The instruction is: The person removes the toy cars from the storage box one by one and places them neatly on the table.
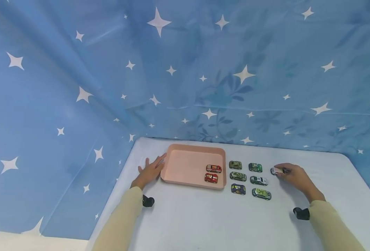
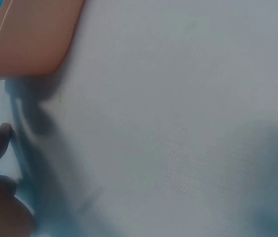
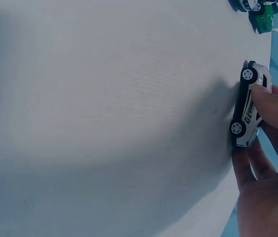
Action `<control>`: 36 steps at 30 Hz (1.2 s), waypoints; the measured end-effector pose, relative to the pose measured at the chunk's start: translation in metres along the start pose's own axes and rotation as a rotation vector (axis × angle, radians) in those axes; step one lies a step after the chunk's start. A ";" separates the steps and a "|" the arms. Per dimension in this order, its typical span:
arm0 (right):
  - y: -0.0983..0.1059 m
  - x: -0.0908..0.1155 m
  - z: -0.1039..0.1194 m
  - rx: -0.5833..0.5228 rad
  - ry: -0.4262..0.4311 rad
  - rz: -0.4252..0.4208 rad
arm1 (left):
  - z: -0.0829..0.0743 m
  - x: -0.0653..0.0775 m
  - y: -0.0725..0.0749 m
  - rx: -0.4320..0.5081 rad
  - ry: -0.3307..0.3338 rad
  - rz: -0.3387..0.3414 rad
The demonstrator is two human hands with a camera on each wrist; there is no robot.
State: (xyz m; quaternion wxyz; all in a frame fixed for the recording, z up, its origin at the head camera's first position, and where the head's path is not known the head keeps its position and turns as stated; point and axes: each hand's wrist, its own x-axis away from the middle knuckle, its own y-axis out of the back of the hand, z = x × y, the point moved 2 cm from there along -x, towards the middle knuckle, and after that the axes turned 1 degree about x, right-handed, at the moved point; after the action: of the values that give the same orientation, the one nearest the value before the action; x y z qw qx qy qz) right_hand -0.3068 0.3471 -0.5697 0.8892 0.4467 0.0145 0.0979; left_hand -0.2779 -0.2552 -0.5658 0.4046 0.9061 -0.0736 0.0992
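My right hand (image 1: 296,177) pinches a white toy car (image 3: 250,106) between thumb and fingers, at the right end of a group of toy cars. In the right wrist view its wheels face the camera, and whether it touches the table cannot be told. My left hand (image 1: 148,172) has its fingers spread at the left side of a shallow pink tray (image 1: 185,165), fingertips at the rim. Inside the tray, near its right wall, lie an orange-red toy car (image 1: 214,168) and a red toy car (image 1: 211,178). Only part of the left hand shows in the left wrist view.
Right of the tray, two columns of toy cars stand on the white table (image 1: 203,219): among them a camouflage car (image 1: 238,176), a dark blue car (image 1: 238,189), a green car (image 1: 255,167), a white-and-green car (image 1: 259,180) and a lime car (image 1: 261,194). A blue starred curtain (image 1: 185,87) hangs behind.
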 end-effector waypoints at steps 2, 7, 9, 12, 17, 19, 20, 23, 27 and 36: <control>0.001 0.000 0.002 -0.004 -0.018 0.009 | 0.000 0.000 0.001 -0.001 0.000 0.000; 0.004 0.001 0.009 -0.010 -0.053 0.009 | -0.001 0.002 0.001 0.012 -0.002 0.009; 0.004 0.000 0.012 -0.015 -0.061 0.005 | 0.000 0.004 0.000 0.015 0.000 0.014; 0.003 -0.002 0.020 -0.028 -0.069 -0.003 | 0.001 0.005 0.000 0.021 0.000 0.013; 0.005 -0.007 0.036 -0.023 -0.037 -0.029 | 0.001 0.006 0.002 0.029 -0.003 0.012; 0.006 -0.009 0.043 -0.024 -0.013 -0.043 | 0.000 0.005 0.002 0.030 -0.010 0.015; 0.006 -0.011 0.047 -0.024 0.000 -0.051 | 0.000 0.005 0.001 0.030 -0.017 0.014; 0.004 -0.017 0.059 -0.028 0.028 -0.066 | 0.000 0.007 0.001 0.032 -0.016 0.015; -0.001 -0.025 0.077 -0.036 0.060 -0.072 | 0.001 0.008 0.000 0.039 -0.010 0.011; -0.003 -0.036 0.122 -0.071 0.167 -0.056 | -0.001 0.005 0.001 0.024 -0.035 0.001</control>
State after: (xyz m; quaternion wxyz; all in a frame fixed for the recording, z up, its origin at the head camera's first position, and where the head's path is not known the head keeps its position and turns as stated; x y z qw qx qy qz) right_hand -0.3281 0.2419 -0.5015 0.9026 0.4045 0.0978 0.1103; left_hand -0.2738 -0.2553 -0.5632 0.3925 0.9124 -0.0797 0.0844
